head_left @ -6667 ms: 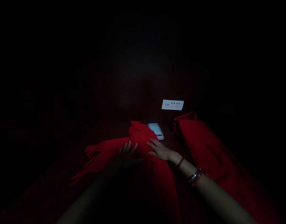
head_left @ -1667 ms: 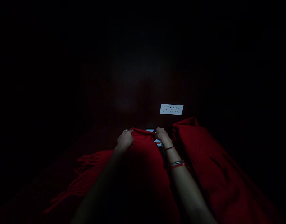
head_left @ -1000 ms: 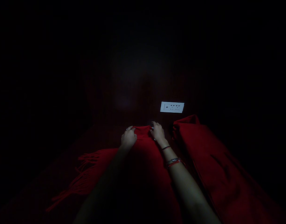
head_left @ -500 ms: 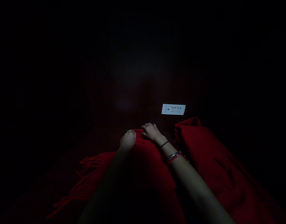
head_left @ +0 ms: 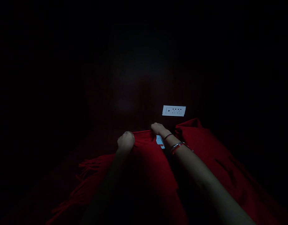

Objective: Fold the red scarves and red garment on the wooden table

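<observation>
A red fringed scarf [head_left: 148, 156] lies spread in front of me, its tassels trailing to the left. My left hand [head_left: 126, 141] is closed on its far edge at the left, a ring on one finger. My right hand [head_left: 157, 128], with bands and a bracelet on the wrist, grips the same edge further right. Between the two hands the edge runs nearly straight. Beside the scarf, under my right wrist, part of a white flat object [head_left: 160, 142] with a small red patch shows; its kind cannot be made out.
A white wall socket panel [head_left: 174, 111] is fixed on the dark surface beyond my hands. To the right lies another piece of red cloth [head_left: 212, 156], folded and creased. Most of the surroundings are too dark to make out.
My hands have moved apart, the right one to the right and the left one slightly left, stretching the scarf's edge between them. The white flat object has come into view.
</observation>
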`<action>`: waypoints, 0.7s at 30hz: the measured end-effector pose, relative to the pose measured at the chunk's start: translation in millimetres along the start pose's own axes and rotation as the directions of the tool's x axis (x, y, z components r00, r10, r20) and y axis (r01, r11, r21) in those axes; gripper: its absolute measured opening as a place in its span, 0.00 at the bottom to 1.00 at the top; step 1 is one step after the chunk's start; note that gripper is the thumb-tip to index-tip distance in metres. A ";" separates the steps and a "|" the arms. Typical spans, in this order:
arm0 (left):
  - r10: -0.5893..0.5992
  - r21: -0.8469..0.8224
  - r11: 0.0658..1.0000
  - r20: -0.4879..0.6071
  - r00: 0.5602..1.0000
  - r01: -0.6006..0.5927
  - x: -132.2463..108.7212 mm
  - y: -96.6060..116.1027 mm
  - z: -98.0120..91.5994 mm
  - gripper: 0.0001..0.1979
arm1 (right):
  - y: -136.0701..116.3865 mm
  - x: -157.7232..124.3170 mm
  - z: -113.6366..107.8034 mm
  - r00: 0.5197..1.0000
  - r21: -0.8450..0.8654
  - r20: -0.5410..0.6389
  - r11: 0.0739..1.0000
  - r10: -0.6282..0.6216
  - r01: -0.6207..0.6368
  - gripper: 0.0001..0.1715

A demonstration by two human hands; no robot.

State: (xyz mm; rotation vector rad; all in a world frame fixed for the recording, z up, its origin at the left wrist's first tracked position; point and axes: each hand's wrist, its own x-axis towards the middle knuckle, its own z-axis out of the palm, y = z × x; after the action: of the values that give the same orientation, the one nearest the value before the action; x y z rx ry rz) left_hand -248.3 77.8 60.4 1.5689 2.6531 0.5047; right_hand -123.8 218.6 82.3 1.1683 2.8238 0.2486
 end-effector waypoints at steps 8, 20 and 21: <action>0.223 -0.018 0.975 0.084 0.971 -0.222 0.2 0.3 5.7 0.20 | 1.7 -18.9 -4.8 0.997 0.057 0.028 0.995 0.075 -0.077 0.17; 0.296 -0.037 0.955 0.074 0.952 -0.294 6.4 -10.9 5.0 0.08 | -44.1 -56.7 26.6 0.960 0.368 -0.206 0.894 -0.188 0.254 0.12; 0.306 -0.036 0.952 0.093 0.948 -0.304 6.4 -12.5 3.7 0.07 | -45.7 -56.3 27.2 0.965 0.359 -0.183 0.901 -0.186 0.242 0.11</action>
State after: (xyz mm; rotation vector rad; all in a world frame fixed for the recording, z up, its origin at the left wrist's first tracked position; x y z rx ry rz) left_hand -261.5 78.7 54.3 1.9553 2.3368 0.4483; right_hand -112.2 150.2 47.8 0.9044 3.1951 -0.2522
